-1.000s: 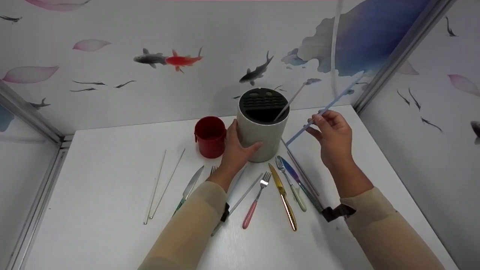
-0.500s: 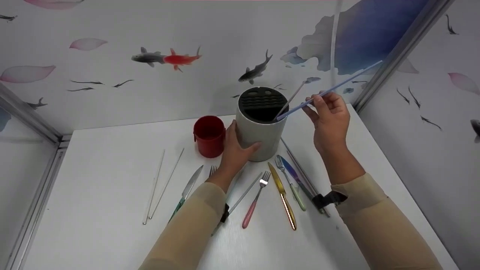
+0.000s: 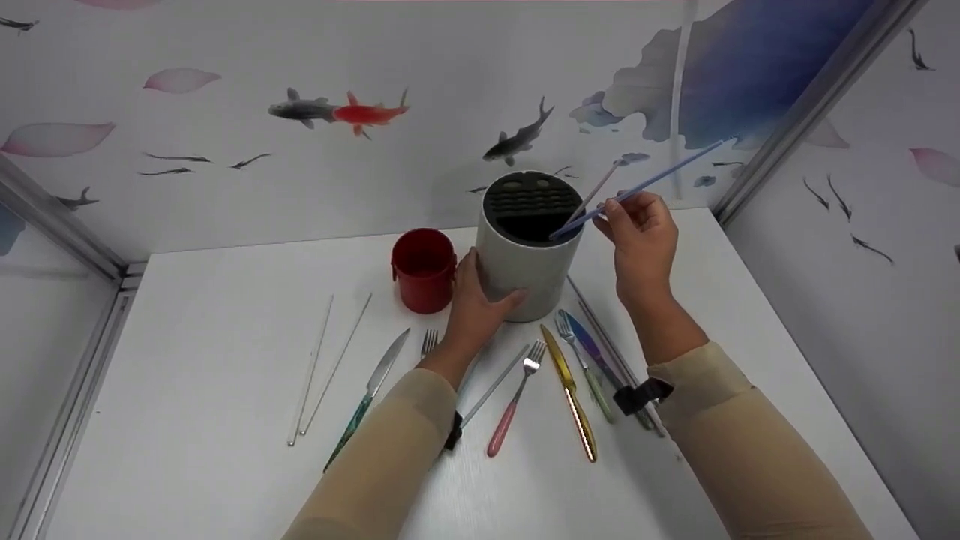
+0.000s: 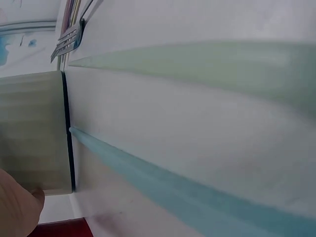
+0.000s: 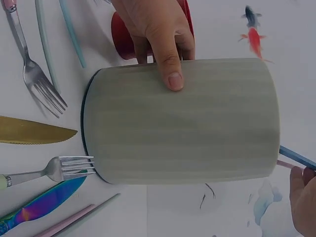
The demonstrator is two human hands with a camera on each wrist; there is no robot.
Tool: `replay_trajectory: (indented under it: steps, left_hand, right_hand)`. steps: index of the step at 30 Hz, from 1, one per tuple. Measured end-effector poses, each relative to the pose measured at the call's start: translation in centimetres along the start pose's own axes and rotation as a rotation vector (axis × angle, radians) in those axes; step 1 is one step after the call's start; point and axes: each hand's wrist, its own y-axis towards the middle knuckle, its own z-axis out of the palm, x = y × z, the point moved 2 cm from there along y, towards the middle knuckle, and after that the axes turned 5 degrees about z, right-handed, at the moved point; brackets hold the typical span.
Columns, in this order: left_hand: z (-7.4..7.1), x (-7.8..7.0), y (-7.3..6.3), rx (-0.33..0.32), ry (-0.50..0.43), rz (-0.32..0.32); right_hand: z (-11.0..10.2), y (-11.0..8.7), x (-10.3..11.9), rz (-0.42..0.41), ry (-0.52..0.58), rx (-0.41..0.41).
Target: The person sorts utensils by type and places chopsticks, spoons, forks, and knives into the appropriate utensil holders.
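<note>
A pale grey cylindrical knife holder (image 3: 529, 277) with a black slotted top stands upright at the table's back. My left hand (image 3: 476, 311) grips its left side, thumb across the front; the right wrist view shows this thumb (image 5: 170, 64) on the wall. Beside the holder's rim, my right hand (image 3: 643, 244) pinches a blue chopstick (image 3: 671, 171) between thumb and fingers. That chopstick slants, its lower end at the wide front opening. A pinkish chopstick (image 3: 602, 181) leans in the same opening. Close to my left hand is a red cup (image 3: 424, 274).
On the white table (image 3: 187, 360) lie a gold knife (image 3: 571, 405), a pink-handled fork (image 3: 502, 427), a green-handled fork (image 3: 596, 394), a rainbow knife (image 3: 589, 341), a green-handled knife (image 3: 360, 412) and several loose chopsticks (image 3: 318, 367). Printed walls stand behind and at both sides.
My right hand has moved left and brought the blue chopstick's lower end up from beside the holder to its opening. My left hand keeps its grip on the holder.
</note>
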Motion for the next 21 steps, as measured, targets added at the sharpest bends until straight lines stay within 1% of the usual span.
replay_trajectory:
  steps: [3, 8, 11, 16, 21]
  left_hand:
    - [0.1, 0.3, -0.2, 0.012, 0.009, -0.018]
    - [0.1, 0.7, -0.3, 0.022, 0.011, -0.045]
    - [0.1, 0.8, -0.3, 0.032, 0.008, -0.067]
    - [0.1, 1.1, -0.3, 0.038, 0.002, -0.065]
    - [0.2, 1.8, -0.2, 0.051, -0.006, -0.076]
  right_hand:
    - [0.1, 0.1, -0.8, 0.015, -0.083, 0.02]
    - [0.4, 0.2, -1.6, 0.022, -0.163, 0.04]
    - [0.6, 0.3, -1.8, 0.031, -0.186, 0.041]
    - [0.9, 0.4, -1.7, 0.03, -0.291, 0.035]
    - [1.1, 0.5, -1.5, 0.044, -0.377, 0.023]
